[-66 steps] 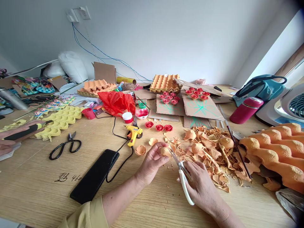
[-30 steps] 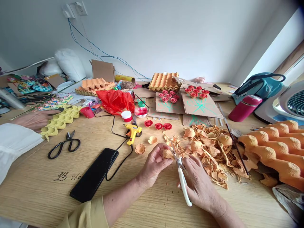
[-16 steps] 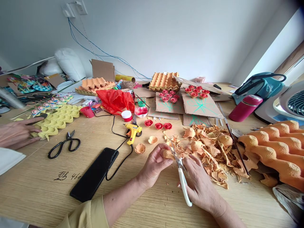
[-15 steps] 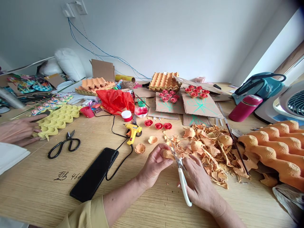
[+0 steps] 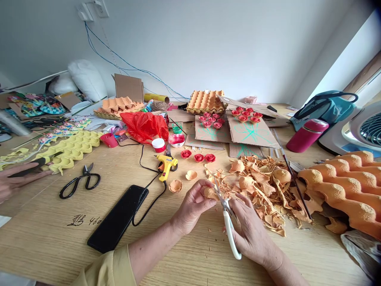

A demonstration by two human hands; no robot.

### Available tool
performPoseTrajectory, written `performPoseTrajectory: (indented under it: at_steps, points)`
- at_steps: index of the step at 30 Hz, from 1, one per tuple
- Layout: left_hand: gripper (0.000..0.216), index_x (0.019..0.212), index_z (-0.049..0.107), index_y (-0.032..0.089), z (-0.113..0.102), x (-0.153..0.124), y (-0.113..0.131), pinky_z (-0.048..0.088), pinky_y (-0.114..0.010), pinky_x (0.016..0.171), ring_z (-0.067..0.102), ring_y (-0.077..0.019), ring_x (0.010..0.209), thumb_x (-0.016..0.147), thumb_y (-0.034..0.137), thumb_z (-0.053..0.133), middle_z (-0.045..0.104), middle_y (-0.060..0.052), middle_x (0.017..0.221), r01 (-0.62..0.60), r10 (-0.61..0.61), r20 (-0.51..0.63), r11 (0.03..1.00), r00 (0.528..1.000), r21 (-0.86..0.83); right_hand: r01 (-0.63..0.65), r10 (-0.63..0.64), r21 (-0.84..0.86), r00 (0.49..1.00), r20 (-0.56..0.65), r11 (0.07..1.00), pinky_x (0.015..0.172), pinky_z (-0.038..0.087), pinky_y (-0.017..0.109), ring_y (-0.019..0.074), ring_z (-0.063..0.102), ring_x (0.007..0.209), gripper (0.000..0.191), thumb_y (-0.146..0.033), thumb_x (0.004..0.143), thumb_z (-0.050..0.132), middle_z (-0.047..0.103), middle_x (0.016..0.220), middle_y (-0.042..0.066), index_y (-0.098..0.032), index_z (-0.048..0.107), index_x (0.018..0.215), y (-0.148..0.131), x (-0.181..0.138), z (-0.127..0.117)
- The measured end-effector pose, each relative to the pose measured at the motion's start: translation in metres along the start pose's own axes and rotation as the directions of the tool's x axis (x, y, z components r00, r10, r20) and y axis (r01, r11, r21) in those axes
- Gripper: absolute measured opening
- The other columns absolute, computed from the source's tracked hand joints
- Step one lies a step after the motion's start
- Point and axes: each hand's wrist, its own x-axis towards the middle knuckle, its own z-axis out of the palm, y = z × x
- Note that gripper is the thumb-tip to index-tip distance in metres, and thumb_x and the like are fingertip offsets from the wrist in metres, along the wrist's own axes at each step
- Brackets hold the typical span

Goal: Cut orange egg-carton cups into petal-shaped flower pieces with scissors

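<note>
Between the thumb and fingers of my left hand [image 5: 195, 208] is an orange egg-carton cup [image 5: 210, 193]. My right hand [image 5: 250, 228] is closed around the white-handled scissors [image 5: 230, 234], whose blades meet the cup's edge. Just beyond my hands lie a cut petal-edged cup [image 5: 176, 186] and a smaller cup [image 5: 191, 175]. To the right of them spreads a heap of orange carton scraps [image 5: 262, 186]. Three red paper roses [image 5: 199, 158] rest behind the cups.
A yellow glue gun [image 5: 168, 167], a black phone [image 5: 117, 218] and black-handled scissors [image 5: 80, 182] lie to the left. At the far left a co-worker's hand [image 5: 20, 178] holds a dark-handled tool by a yellow egg tray [image 5: 74, 149]. An orange egg tray [image 5: 345, 186] stands right.
The co-worker's hand has drawn back left from the yellow tray, and a dark-handled tool now shows in it. My own hands, the cup and the scissors have hardly moved.
</note>
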Motion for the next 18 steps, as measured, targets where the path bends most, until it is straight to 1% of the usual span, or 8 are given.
performPoseTrajectory:
  at_steps: [4,8,10,15,18]
  points:
    - [0.033,0.099,0.065,0.023,0.0012,0.0003,0.0037,0.042,-0.025,0.085,0.059,-0.0125,0.09,0.071,0.017,0.083,0.067,0.001,0.097,0.006,-0.006,-0.013,1.0,1.0,-0.005,-0.01,0.01,-0.007,1.0,0.014,1.0,0.102,0.034,0.056,0.0204,0.052,0.073,0.012,-0.032,0.094,0.048,0.05,0.082,-0.001,-0.025,0.038,0.092,-0.0011,-0.0003,-0.0024]
    - [0.036,0.101,0.066,0.024,0.0018,0.0012,0.0066,0.042,-0.025,0.084,0.059,-0.0126,0.089,0.071,0.016,0.083,0.067,0.002,0.095,0.009,-0.009,-0.003,1.0,1.0,-0.023,-0.006,0.006,0.004,1.0,0.004,1.0,0.096,0.038,0.051,0.0189,0.049,0.069,0.014,-0.031,0.094,0.048,0.047,0.078,-0.002,-0.025,0.037,0.088,-0.0016,-0.0004,-0.0038]
    - [0.036,0.102,0.066,0.025,0.0014,0.0019,0.0074,0.043,-0.025,0.083,0.06,-0.0124,0.089,0.071,0.016,0.082,0.068,0.002,0.094,0.009,-0.009,0.003,1.0,1.0,-0.023,-0.007,0.007,0.003,1.0,0.0,1.0,0.094,0.039,0.049,0.018,0.048,0.068,0.016,-0.032,0.094,0.048,0.047,0.076,-0.003,-0.025,0.036,0.085,-0.0017,-0.0004,-0.0041]
    - [0.038,0.105,0.065,0.026,-0.0013,0.0027,0.0085,0.043,-0.025,0.085,0.06,-0.012,0.087,0.072,0.016,0.082,0.069,0.003,0.09,0.01,-0.01,0.004,1.0,1.0,-0.006,-0.026,0.026,0.0,1.0,0.006,1.0,0.091,0.039,0.048,0.0173,0.047,0.067,0.025,-0.039,0.094,0.052,0.047,0.075,-0.003,-0.024,0.036,0.082,-0.0006,-0.0011,-0.0047]
    - [0.038,0.105,0.064,0.026,-0.0034,0.0031,0.0094,0.043,-0.027,0.087,0.061,-0.0129,0.089,0.072,0.017,0.082,0.07,0.003,0.092,0.015,-0.015,0.004,1.0,1.0,0.019,-0.027,0.027,-0.01,1.0,-0.012,1.0,0.09,0.041,0.046,0.0165,0.045,0.066,0.026,-0.036,0.093,0.055,0.047,0.074,-0.003,-0.024,0.036,0.08,-0.0004,-0.0015,-0.005]
